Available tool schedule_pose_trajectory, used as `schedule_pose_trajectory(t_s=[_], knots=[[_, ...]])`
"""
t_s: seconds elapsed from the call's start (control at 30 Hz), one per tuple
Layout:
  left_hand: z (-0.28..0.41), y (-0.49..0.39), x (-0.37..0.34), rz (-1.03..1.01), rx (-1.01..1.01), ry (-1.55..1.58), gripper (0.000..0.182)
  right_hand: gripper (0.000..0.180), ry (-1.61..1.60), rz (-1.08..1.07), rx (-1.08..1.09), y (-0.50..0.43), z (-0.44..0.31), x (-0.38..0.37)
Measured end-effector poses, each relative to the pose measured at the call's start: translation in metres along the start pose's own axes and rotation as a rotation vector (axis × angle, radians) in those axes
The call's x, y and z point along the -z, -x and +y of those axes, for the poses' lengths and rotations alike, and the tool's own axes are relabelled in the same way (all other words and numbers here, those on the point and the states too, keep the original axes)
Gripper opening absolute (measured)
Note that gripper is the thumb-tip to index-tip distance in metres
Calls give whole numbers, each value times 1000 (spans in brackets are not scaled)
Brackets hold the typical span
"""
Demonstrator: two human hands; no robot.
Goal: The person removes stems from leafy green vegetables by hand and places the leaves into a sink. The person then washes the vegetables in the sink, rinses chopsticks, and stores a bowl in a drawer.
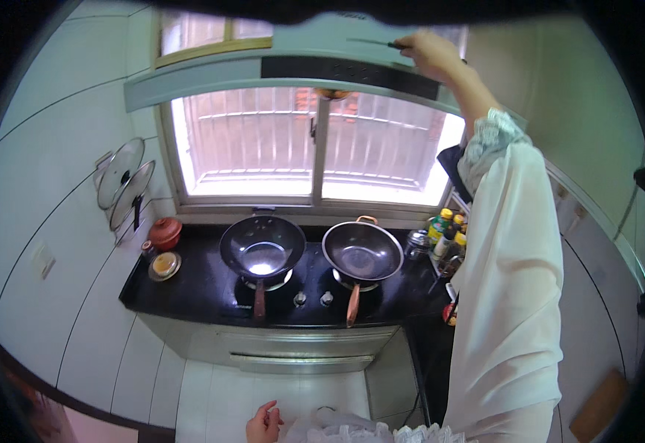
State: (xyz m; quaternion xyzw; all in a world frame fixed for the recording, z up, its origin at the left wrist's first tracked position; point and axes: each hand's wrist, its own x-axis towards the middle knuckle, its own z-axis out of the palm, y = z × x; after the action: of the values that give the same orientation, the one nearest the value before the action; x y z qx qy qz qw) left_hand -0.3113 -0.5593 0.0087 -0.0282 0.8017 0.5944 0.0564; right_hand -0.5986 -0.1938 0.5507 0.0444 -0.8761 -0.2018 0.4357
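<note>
My right hand [428, 52] is raised high at the upper right, closed on the dark handle of a thin, pointed tool [369, 41], perhaps a knife, in front of the range hood [350, 69]. My left hand [264, 425] hangs low near the bottom edge, holding nothing visible, its fingers partly curled and apart. Between the two hands, a dark wok with a wooden handle [260, 299] sits on the left burner. On the right burner rests a second dark pan with a copper-coloured handle [353, 304]. Both pans look empty inside.
Glass lids [128, 185] hang on the left wall above a red lidded pot [165, 232] and a small dish [165, 266]. Bottles [441, 232] and a glass jar [416, 243] stand at the counter's right. Behind the stove is a barred window [250, 144].
</note>
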Motion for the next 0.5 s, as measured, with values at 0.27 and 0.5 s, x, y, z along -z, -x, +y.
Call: schedule_pose_trajectory(t_s=[0.27, 0.5], knots=[[-17, -13, -11, 244, 107, 149, 25, 27, -453, -382, -149, -52, 0, -25], [1, -38, -18, 16, -20, -40, 25, 28, -740, 533, 8, 18, -31, 6]])
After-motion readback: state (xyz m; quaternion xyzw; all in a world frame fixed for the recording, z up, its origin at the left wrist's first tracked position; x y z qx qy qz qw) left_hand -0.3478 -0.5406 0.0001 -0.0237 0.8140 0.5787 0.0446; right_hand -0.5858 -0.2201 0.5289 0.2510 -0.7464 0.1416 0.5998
